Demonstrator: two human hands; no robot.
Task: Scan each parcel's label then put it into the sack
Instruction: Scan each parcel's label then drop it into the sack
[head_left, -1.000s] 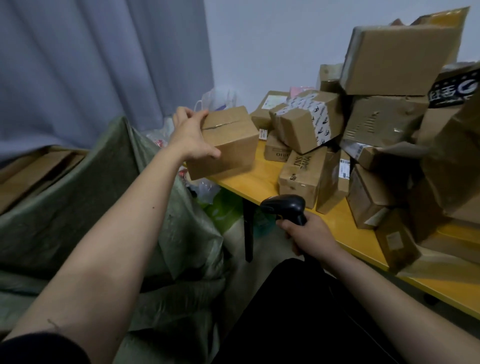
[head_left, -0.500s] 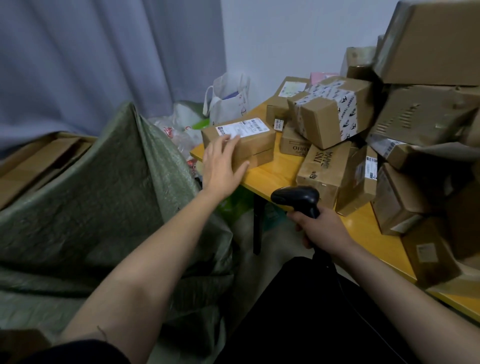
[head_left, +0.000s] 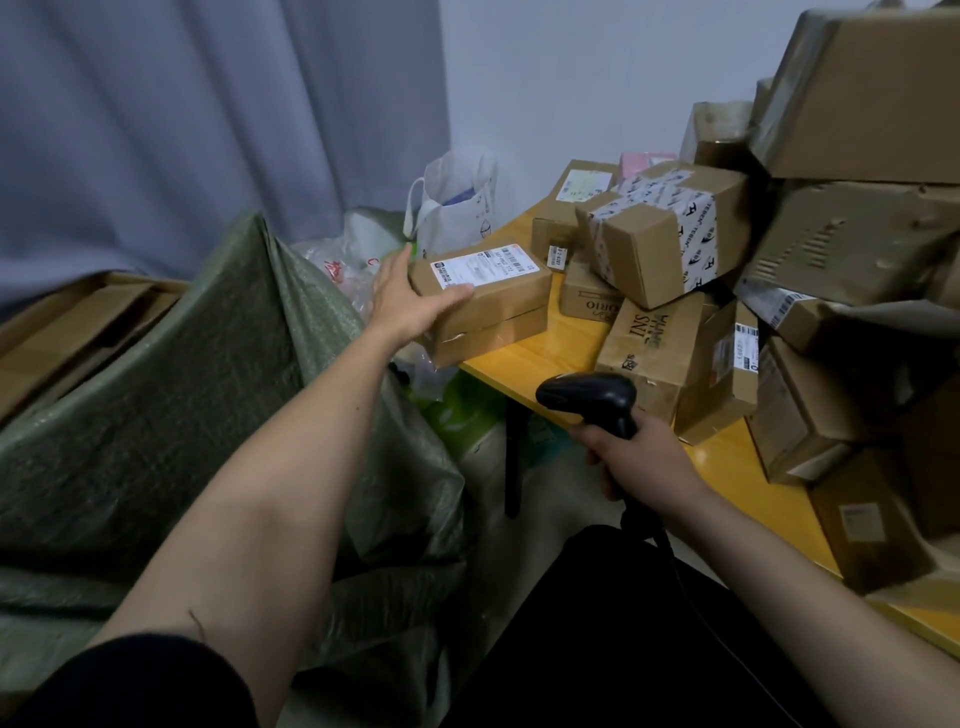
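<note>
Head view, parcel (head_left: 488, 304) (label up), stacked boxes (head_left: 670, 234) behind, sack (head_left: 171, 374) left

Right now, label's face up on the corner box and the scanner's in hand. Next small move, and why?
Probably swing the scanner up and left to aim at the white label. The right hand grips it low, below the table edge; the left hand steadies the box at the corner, label up, not yet in the green sack.
</note>
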